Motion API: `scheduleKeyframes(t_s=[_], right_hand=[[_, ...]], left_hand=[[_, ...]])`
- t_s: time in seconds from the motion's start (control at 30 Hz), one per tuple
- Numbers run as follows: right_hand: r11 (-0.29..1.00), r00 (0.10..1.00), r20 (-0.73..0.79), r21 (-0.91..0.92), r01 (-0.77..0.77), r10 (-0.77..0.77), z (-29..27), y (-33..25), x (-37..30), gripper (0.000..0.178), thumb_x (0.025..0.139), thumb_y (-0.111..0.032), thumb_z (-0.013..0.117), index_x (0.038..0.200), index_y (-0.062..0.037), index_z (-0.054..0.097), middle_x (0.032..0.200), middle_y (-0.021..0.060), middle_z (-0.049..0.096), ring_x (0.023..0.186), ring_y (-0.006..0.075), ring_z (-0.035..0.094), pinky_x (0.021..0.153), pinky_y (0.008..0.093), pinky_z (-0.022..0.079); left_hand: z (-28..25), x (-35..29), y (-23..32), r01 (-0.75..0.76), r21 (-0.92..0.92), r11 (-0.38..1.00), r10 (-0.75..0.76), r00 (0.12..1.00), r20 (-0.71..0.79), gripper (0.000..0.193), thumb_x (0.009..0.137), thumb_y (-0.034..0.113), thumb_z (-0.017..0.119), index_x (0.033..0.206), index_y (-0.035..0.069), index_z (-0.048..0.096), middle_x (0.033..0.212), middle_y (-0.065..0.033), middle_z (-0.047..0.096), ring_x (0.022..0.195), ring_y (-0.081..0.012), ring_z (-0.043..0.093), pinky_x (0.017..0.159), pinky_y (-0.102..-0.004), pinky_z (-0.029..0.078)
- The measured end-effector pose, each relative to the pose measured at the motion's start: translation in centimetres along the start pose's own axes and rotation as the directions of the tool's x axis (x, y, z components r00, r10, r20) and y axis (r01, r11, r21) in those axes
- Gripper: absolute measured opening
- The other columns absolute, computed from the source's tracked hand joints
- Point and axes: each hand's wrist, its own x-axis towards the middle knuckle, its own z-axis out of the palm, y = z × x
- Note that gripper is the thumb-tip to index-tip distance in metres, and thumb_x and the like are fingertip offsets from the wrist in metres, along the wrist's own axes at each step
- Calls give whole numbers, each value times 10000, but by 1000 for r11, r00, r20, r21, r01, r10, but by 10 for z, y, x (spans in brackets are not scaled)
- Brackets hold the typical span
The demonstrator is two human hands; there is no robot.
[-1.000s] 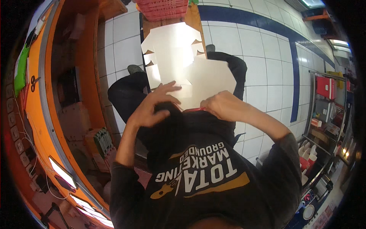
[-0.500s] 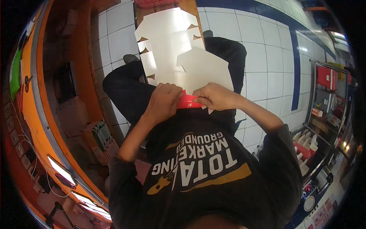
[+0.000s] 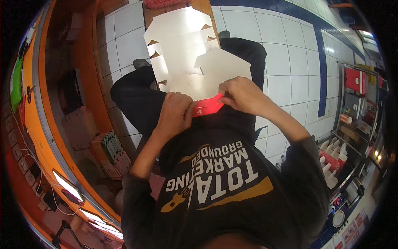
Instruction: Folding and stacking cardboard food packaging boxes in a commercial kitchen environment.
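While the person is sitting with legs stretched out over the white tiled floor [image 3: 286, 54], the head view is showing both hands meeting at the lap on one red cardboard piece [image 3: 207, 107]. The left hand [image 3: 176, 114] is gripping the red piece's left end, fingers curled shut around it. The right hand [image 3: 240, 93] is pinching its upper right edge, fingers closed on it. Just beyond the hands, a stack of flat white cardboard cutouts [image 3: 186, 50] is lying across the legs and reaching up to a wooden plank [image 3: 203, 5]; how many sheets are in the stack I cannot tell, and the hands are covering its near edge. On the person's left, an orange counter [image 3: 37, 124] is curving along the frame. On the right, one metal shelf [image 3: 352, 103] is holding red and white packages, too small to count.
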Motion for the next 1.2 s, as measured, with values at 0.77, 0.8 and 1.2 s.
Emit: scheduleKeyframes(t_s=[0.77, 0.8, 1.2], right_hand=[[488, 184, -455, -839, 240, -871, -166, -74, 98, 301, 822, -165, 663, 1110, -80, 653, 1043, 61, 642, 997, 224, 616, 858, 358, 485], [585, 163, -562, -791, 180, -811, -180, -67, 109, 358, 815, -179, 687, 1161, -94, 649, 1119, 75, 643, 1052, 241, 617, 878, 366, 489], [988, 845, -517, -17, 151, -138, -296, 49, 265, 416, 833, -326, 702, 994, 58, 712, 856, 160, 734, 769, 343, 724, 684, 390, 591]], left_hand=[[-232, 124, 97, -102, 474, 875, -8, 975, 224, 285, 760, 11, 759, 1033, 20, 677, 963, -147, 687, 906, -364, 649, 780, -421, 504], [-234, 139, 95, -160, 511, 845, 85, 982, 168, 300, 768, -11, 740, 1060, 18, 676, 1003, -152, 681, 929, -364, 645, 796, -424, 505], [-200, 342, 11, -260, 673, 692, 309, 950, 49, 276, 855, 22, 602, 1128, 61, 583, 844, -230, 687, 806, -446, 665, 693, -513, 540]])
